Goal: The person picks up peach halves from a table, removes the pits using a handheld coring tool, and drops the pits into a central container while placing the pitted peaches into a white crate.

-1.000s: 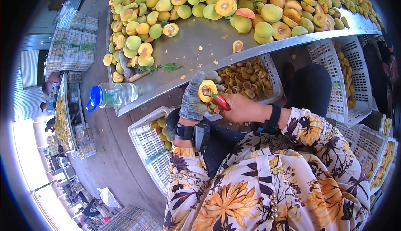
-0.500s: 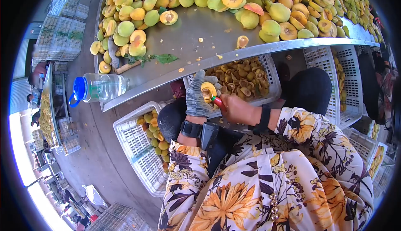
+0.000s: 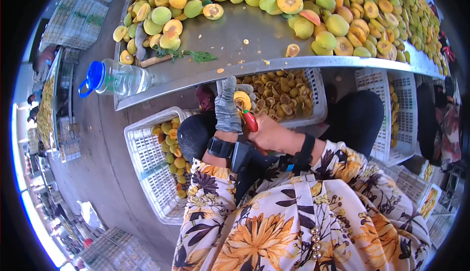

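My left hand (image 3: 227,109), in a grey knit glove, grips a yellow peach half (image 3: 242,98) with its cut side turned toward my right hand. Bare and closed, my right hand (image 3: 270,133) holds a small tool with a red handle (image 3: 250,121) and a green collar. The tool's tip meets the middle of the fruit; its working end is hard to make out. Just beyond and below both hands, a white crate (image 3: 319,102) holds many cut peach pieces (image 3: 281,94).
A metal table (image 3: 235,38) piled with peach halves (image 3: 338,25) stands ahead, its raised edge close to my hands. On it are a water bottle (image 3: 125,77), a leafy twig (image 3: 198,55) and scraps. Crates stand left (image 3: 147,173) and right (image 3: 409,109) of my knees.
The red handle has swung more upright, and my right hand has turned with it against the peach half. The cut face has tilted. My whole view has shifted slightly.
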Demonstrator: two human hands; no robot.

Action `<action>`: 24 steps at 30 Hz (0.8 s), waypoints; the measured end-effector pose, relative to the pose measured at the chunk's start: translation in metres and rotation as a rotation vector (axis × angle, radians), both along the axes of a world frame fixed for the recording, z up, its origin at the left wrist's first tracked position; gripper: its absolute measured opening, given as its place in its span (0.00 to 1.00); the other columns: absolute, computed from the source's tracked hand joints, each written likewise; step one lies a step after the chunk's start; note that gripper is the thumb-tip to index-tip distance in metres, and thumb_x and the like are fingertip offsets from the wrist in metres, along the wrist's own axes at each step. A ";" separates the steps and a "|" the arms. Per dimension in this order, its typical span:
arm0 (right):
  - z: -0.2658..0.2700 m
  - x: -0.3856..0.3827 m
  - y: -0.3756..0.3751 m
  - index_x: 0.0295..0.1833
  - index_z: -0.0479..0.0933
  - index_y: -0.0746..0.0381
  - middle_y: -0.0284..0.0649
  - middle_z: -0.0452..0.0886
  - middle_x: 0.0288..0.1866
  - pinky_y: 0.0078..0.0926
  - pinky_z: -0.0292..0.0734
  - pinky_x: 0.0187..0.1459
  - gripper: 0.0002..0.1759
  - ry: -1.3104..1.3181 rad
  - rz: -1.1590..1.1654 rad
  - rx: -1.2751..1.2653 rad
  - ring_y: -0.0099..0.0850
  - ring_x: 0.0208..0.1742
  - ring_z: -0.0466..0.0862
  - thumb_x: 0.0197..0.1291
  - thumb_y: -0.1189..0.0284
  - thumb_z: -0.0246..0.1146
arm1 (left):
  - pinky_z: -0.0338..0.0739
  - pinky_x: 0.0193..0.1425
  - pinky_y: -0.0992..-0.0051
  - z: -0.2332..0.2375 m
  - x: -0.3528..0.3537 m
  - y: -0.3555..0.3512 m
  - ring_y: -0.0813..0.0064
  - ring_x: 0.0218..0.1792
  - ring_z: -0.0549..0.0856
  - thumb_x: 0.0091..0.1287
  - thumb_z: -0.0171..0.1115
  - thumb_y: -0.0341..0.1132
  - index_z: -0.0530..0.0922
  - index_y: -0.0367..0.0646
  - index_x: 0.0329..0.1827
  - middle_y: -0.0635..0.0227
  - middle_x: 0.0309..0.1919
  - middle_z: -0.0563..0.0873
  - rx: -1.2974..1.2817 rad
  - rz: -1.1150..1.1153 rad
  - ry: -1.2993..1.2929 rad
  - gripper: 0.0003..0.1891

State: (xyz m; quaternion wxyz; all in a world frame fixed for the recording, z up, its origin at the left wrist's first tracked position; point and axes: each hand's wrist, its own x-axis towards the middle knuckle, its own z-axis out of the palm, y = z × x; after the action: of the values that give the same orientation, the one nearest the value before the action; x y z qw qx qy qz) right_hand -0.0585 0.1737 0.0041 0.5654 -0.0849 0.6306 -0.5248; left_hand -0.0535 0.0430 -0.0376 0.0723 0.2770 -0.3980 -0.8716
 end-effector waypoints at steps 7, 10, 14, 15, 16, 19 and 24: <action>-0.011 -0.008 0.004 0.54 0.62 0.64 0.49 0.77 0.29 0.32 0.75 0.26 0.29 0.658 0.087 0.151 0.38 0.21 0.80 0.47 0.68 0.66 | 0.80 0.27 0.73 -0.015 -0.007 -0.003 0.70 0.24 0.83 0.63 0.54 0.54 0.78 0.36 0.36 0.60 0.27 0.83 0.050 -0.001 0.108 0.24; -0.017 -0.012 0.008 0.54 0.64 0.66 0.58 0.78 0.36 0.41 0.74 0.43 0.32 0.827 0.002 0.220 0.53 0.41 0.79 0.45 0.65 0.67 | 0.80 0.28 0.75 -0.019 -0.006 -0.002 0.72 0.25 0.83 0.63 0.56 0.51 0.78 0.37 0.37 0.61 0.27 0.83 0.041 0.059 0.134 0.21; -0.013 -0.012 0.009 0.53 0.65 0.66 0.58 0.78 0.36 0.41 0.73 0.43 0.31 0.832 0.032 0.177 0.53 0.41 0.79 0.45 0.65 0.67 | 0.80 0.27 0.77 -0.010 -0.006 0.003 0.74 0.24 0.82 0.63 0.59 0.47 0.77 0.40 0.38 0.63 0.28 0.83 -0.033 0.112 0.105 0.16; -0.014 -0.011 0.008 0.52 0.66 0.66 0.57 0.78 0.34 0.40 0.74 0.41 0.30 0.838 0.016 0.162 0.52 0.39 0.80 0.44 0.66 0.68 | 0.80 0.27 0.77 -0.006 -0.005 0.003 0.74 0.24 0.82 0.63 0.59 0.47 0.77 0.40 0.38 0.63 0.28 0.83 -0.031 0.114 0.108 0.16; -0.015 -0.010 0.007 0.51 0.67 0.65 0.56 0.79 0.33 0.39 0.74 0.38 0.29 0.843 0.001 0.146 0.51 0.37 0.80 0.44 0.66 0.68 | 0.79 0.26 0.78 0.000 -0.004 0.004 0.75 0.23 0.82 0.62 0.59 0.46 0.77 0.41 0.38 0.64 0.28 0.83 -0.027 0.097 0.070 0.16; -0.012 -0.006 0.004 0.48 0.68 0.66 0.55 0.78 0.32 0.39 0.74 0.37 0.27 0.794 0.028 0.169 0.51 0.36 0.80 0.44 0.67 0.68 | 0.77 0.26 0.81 0.012 -0.002 0.008 0.78 0.23 0.81 0.61 0.61 0.45 0.79 0.41 0.36 0.67 0.27 0.83 -0.024 0.086 0.040 0.14; -0.017 -0.007 0.002 0.44 0.67 0.67 0.57 0.77 0.29 0.42 0.74 0.34 0.21 0.848 0.013 0.163 0.54 0.33 0.79 0.48 0.68 0.64 | 0.78 0.25 0.79 0.004 -0.004 0.008 0.75 0.22 0.82 0.62 0.59 0.47 0.76 0.41 0.38 0.65 0.26 0.83 -0.106 0.074 0.057 0.16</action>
State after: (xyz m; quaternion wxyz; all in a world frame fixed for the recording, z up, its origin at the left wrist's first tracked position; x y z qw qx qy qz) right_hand -0.0656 0.1754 -0.0126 0.2645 -0.2521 0.8460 -0.3883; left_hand -0.0572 0.0512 -0.0332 0.1304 0.2626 -0.4309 -0.8535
